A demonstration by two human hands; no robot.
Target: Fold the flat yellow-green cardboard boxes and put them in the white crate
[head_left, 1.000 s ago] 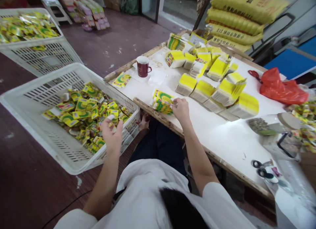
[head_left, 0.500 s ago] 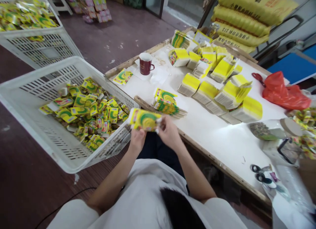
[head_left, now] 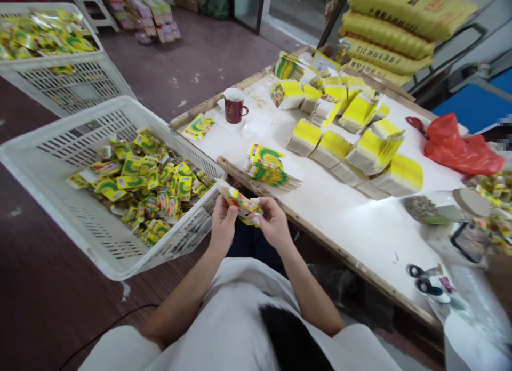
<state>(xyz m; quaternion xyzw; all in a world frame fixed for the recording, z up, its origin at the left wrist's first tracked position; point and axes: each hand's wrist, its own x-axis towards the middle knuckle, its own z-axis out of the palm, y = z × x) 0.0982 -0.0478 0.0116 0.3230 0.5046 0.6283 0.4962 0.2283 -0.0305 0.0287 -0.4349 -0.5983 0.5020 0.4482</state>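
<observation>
Holding packet — both grips closed on it | left hand beneath | right hand at its end, seemingly

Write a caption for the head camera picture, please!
Left hand and right hand hold a packet beside the basket.

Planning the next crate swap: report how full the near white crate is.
Partly full. The white crate holds a loose heap of yellow-green packets on its floor, well below the rim; slotted walls show bare above.
</observation>
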